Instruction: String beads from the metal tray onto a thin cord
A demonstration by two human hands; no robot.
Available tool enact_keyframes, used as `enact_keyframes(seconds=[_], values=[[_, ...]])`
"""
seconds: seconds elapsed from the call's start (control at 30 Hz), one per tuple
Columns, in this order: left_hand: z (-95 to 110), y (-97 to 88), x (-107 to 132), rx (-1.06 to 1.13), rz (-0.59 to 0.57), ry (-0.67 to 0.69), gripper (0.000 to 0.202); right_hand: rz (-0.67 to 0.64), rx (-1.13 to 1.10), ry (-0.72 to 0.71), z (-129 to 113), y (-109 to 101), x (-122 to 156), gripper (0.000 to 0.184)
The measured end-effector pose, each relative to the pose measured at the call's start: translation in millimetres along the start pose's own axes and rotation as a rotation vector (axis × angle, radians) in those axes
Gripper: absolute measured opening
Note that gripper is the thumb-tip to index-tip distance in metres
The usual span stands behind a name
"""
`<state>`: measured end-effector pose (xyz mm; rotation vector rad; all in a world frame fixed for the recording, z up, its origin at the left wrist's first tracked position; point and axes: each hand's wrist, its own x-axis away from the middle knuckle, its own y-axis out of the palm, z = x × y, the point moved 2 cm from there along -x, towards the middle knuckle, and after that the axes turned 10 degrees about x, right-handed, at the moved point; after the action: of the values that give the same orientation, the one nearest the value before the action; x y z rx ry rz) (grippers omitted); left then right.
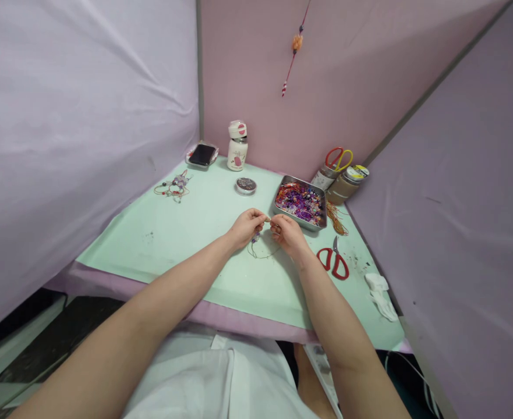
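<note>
Over the middle of the green-covered table, my left hand (pixel 248 227) and my right hand (pixel 286 231) meet at the fingertips. Both are closed in a pinch on a thin cord (pixel 259 257), which hangs in a loop below them to the tabletop. Small purple beads (pixel 255 237) show on the cord beneath my left fingers. What sits right between the fingertips is too small to make out. Just beyond my right hand stands a metal tray (pixel 300 221) filled with mixed purple, orange and clear beads.
Red-handled scissors (pixel 335 263) lie right of my right forearm, near white cloth (pixel 381 297). Behind are brown cords (pixel 337 220), jars (pixel 347 185) with more scissors, a round spool (pixel 246 186), a white bottle (pixel 237 154) and a phone (pixel 202 155). Beaded strings (pixel 175 187) lie left.
</note>
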<state>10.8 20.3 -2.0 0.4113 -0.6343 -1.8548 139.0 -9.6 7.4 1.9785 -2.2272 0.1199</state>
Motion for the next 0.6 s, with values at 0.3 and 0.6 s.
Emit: enact_keyframes(seconds=[0.3, 0.6], values=[[1, -0.1, 3, -0.083, 0.02, -0.021, 0.038, 0.008, 0.064, -0.024, 4, -2, -3, 0.019], [2, -0.7, 6, -0.697, 0.042, 0.337, 0.036, 0.379, 0.737, -0.545, -8, 1, 5, 0.014]])
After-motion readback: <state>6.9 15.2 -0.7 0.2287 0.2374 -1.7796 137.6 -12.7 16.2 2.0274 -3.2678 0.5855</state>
